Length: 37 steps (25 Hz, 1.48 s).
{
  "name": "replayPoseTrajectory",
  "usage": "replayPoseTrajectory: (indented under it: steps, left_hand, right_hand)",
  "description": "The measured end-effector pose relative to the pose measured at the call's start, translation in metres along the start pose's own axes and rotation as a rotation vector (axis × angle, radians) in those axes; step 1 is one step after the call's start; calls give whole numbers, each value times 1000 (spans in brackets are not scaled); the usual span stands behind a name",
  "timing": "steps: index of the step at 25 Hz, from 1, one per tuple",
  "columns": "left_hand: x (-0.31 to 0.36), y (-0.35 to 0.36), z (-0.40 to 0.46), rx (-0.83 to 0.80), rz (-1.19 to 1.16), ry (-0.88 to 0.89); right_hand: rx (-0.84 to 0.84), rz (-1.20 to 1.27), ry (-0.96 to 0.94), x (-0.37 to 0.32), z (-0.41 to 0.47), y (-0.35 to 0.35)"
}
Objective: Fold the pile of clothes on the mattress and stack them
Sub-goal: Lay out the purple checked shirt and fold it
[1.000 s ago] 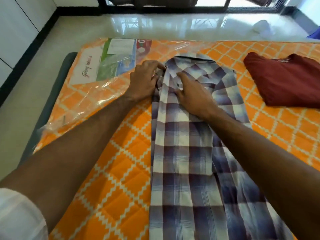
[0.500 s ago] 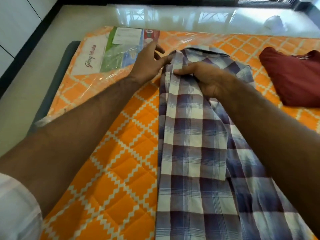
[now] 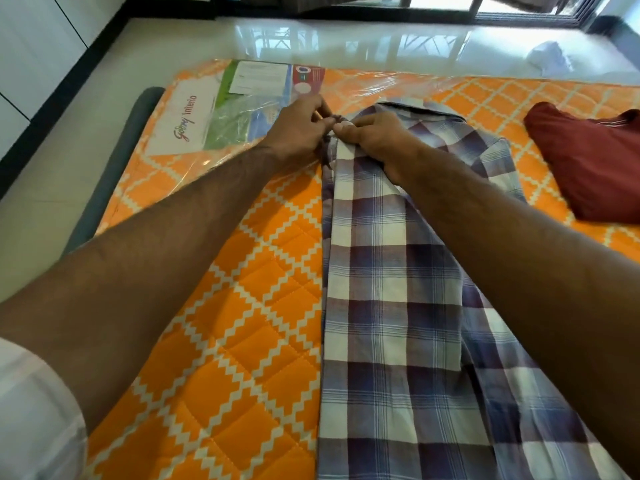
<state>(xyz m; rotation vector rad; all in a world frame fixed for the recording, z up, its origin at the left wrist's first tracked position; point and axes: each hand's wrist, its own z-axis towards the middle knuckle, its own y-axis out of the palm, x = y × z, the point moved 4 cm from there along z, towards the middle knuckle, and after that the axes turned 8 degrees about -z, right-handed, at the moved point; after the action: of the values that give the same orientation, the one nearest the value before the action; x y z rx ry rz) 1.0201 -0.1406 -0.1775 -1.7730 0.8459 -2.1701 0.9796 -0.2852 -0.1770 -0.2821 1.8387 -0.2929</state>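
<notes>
Shirt [image 3: 398, 289] lies lengthwise on the mattress [image 3: 242, 341], narrowed but not yet folded short; both hands' fingers [image 3: 343, 128] pinch its collar end. One maroon garment [image 3: 588, 168] already lies folded nearby.

Bare forearms; a white, seemingly rolled-up sleeve [image 3: 33, 410] on the left arm.

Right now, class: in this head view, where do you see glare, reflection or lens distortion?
Head view: glare streaks the clear plastic wrap at the mattress's far edge; the glossy floor mirrors the window frames; the wide-angle lens stretches the forearms, with both hands small at the plaid shirt's collar.
</notes>
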Motion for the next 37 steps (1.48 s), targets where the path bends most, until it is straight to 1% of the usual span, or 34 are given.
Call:
replayPoseTrajectory:
  steps: [2,4,6,8,9,12,13,14,16,17,18,19,21,23,25,26,28,32,35,37]
  left_hand:
    - [-4,1,3,39,32,-17]
    - [-5,3,6,69,80,-26]
    - [-5,6,5,94,60,-44]
    - [-6,9,5,83,51,-31]
    - [-7,10,5,74,68,-22]
    - [-8,8,7,108,96,-27]
    - [-7,8,8,122,114,-11]
    - [-5,8,7,136,145,21]
    - [-3,9,4,162,193,82]
    - [-4,8,3,176,200,91]
    - [-4,8,2,188,198,91]
    - [-4,7,1,197,194,86]
    - [-3,8,1,195,198,77]
    - [-1,9,2,184,212,66]
    - [-3,8,2,189,217,44]
    - [-4,6,2,196,203,34]
    - [-5,4,-1,194,158,32]
    - [-4,14,-14,84,201,104]
    - [-3,17,-19,84,212,129]
    - [0,12,-23,78,178,59]
  right_hand:
    - [72,-142,-66,0,7,0]
    - [151,-352,-134,3,13,5]
    - [208,-484,-217,3,14,13]
    - [203,-468,-234,4,15,18]
    - [173,-420,-198,5,16,17]
    - [-6,-225,-40,7,9,8]
    - [-49,-247,-35,6,4,6]
    - [-61,-350,-69,3,-3,6]
    - [-2,-649,-178,-1,-22,8]
    - [16,-727,-199,-1,-31,9]
    - [-23,-710,-170,3,-39,9]
    - [-110,-586,-87,7,-46,6]
    - [-282,-306,151,14,-62,1]
    - [-381,-158,278,19,-75,1]
    - [-439,-18,322,18,-84,7]
    - [-452,13,335,18,-86,8]
    - [-472,-10,354,16,-93,1]
    - [-589,-105,342,21,-118,-13]
    - [-615,-11,380,31,-138,-15]
    - [-558,96,376,31,-152,-16]
